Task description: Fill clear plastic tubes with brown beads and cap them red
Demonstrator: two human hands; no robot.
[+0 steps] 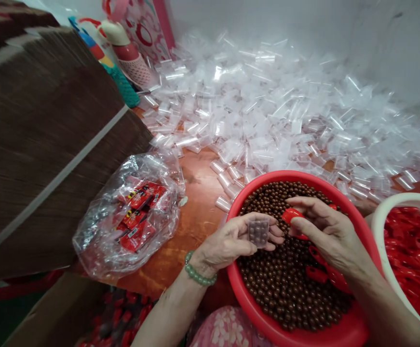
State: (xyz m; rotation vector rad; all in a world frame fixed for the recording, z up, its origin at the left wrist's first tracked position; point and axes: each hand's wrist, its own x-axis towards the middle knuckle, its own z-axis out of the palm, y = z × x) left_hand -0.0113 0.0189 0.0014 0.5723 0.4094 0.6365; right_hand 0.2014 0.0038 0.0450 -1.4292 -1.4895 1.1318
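My left hand (227, 238), a green bead bracelet (199, 271) at its wrist, is turned palm up over the red basin (236, 284). On its fingers, steadied by the thumb, lies a small clear plastic case (258, 233) with several brown balls showing through. Just to the right, my right hand (327, 231) pinches a glossy red plastic piece (291, 215) between thumb and fingers. Its tip points at the case but stays apart from it. Brown balls (289, 289) fill much of the basin, and a few more red pieces (318, 273) lie on them under my right hand.
Many clear plastic sleeves (267, 111) are heaped along the wall. A plastic bag of red printed cards (137, 231) sits left of the basin, beside strapped cardboard (50, 120). A white tub (379, 217) of red pieces stands at right. Bottles (126, 53) stand at the back left.
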